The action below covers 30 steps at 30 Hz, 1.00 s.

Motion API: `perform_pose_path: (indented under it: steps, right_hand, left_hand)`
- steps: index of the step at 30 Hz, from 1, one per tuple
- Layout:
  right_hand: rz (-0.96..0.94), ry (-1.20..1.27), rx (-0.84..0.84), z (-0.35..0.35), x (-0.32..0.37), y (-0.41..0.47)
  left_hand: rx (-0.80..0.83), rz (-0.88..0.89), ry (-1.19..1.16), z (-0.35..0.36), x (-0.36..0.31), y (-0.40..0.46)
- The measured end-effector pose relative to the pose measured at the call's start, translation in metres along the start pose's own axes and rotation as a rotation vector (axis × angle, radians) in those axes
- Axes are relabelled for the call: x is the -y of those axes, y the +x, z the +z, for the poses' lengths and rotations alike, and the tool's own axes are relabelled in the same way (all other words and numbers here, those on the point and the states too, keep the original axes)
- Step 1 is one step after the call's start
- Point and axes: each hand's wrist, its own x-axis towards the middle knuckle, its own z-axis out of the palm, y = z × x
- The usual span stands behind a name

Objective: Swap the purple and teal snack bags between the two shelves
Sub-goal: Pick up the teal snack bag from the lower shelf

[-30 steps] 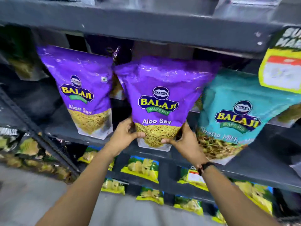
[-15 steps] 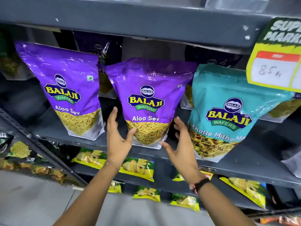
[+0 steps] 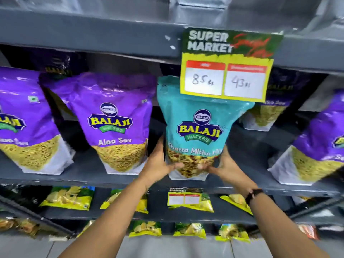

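Both hands have left the middle purple bag (image 3: pixel 113 123) and moved to the teal bag (image 3: pixel 197 127). The left hand (image 3: pixel 158 164) and right hand (image 3: pixel 223 164) clasp its lower corners, fingers curled around the sides. The teal bag stands upright on the shelf (image 3: pixel 89 175), at 3 o'clock of the purple bag. Judged: teal pickup beginning. The price sign (image 3: pixel 227 67) overlaps its top at 12 o'clock; open room lies toward 6 o'clock.

Even bright light, glare on bags, edges warped, blurred.
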Motion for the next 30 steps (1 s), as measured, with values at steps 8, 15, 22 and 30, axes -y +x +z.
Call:
perform_pose_path:
  steps: [8, 15, 22, 30]
  right_hand:
    - [0.062, -0.044, -0.077, 0.002, -0.008, -0.006]
    - [-0.106, -0.164, -0.185, 0.006, 0.026, -0.065]
    - [-0.343, -0.195, -0.317, 0.001, 0.098, -0.115]
    - [-0.646, -0.149, -0.443, -0.025, 0.226, -0.140]
  left_hand:
    - [-0.062, -0.021, -0.020, -0.002, -0.003, -0.004]
    - [-0.043, 0.123, -0.002, -0.020, -0.044, -0.053]
    - [-0.006, 0.311, 0.000, -0.047, -0.120, -0.090]
    - [-0.065, 0.646, -0.060, -0.084, -0.249, -0.105]
